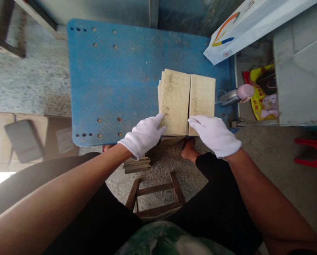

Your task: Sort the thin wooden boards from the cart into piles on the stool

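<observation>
Two stacks of thin, pale wooden boards (175,99) lie side by side near the front edge of a blue table. Dark specks and stains mark the top boards. My left hand (145,136), in a white glove, rests at the front left corner of the left stack, thumb and fingers apart and touching its edge. Over the front of the right stack's top board (203,95) is my right hand (214,134), also gloved in white. Its fingers are drawn together at that board's left edge, beside the narrow gap between the stacks. The undersides of the fingers are hidden.
The blue table (110,78) has holes near its left corners. A white paper bag (222,39) and a steel bottle with a pink lid (245,92) are at the right. Below are more stacked boards (137,165) and a wooden stool (155,189). Cardboard boxes (59,129) stand left.
</observation>
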{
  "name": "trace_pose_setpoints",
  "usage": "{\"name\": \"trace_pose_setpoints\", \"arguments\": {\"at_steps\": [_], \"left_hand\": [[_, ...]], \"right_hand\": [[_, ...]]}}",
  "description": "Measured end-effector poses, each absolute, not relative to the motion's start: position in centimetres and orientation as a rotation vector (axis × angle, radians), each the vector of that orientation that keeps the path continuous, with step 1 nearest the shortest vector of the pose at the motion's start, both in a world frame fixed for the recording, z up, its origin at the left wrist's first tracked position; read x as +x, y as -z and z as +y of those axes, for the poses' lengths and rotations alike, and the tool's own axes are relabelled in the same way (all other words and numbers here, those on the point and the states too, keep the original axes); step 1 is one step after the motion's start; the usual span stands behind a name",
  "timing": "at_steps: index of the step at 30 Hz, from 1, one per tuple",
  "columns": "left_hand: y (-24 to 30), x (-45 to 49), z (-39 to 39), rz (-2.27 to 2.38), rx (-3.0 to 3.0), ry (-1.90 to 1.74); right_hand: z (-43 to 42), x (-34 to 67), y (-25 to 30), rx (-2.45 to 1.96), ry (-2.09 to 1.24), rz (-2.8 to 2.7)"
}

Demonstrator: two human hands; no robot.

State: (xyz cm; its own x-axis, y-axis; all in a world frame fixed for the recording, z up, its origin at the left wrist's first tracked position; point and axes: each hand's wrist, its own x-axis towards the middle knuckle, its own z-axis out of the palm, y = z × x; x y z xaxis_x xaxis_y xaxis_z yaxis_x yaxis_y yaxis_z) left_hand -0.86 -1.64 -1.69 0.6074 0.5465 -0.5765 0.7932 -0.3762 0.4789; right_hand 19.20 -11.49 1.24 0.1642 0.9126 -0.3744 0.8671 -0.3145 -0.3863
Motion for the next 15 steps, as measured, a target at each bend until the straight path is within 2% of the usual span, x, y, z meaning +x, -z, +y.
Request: {"name": "trace_pose_setpoints", "arguments": {"at_steps": [7,15], "left_hand": [[1.3,-0.9,-1.7,1.060,2.093,0.440],[0.3,-1.1,-4.5,0.933,2.219,0.446]], "right_hand": [[-9.9,18.0,0.4,-2.499,-0.956,-1.448],[-9.9,19.2,2.8,-2.379,-1.012,-1.225]]}}
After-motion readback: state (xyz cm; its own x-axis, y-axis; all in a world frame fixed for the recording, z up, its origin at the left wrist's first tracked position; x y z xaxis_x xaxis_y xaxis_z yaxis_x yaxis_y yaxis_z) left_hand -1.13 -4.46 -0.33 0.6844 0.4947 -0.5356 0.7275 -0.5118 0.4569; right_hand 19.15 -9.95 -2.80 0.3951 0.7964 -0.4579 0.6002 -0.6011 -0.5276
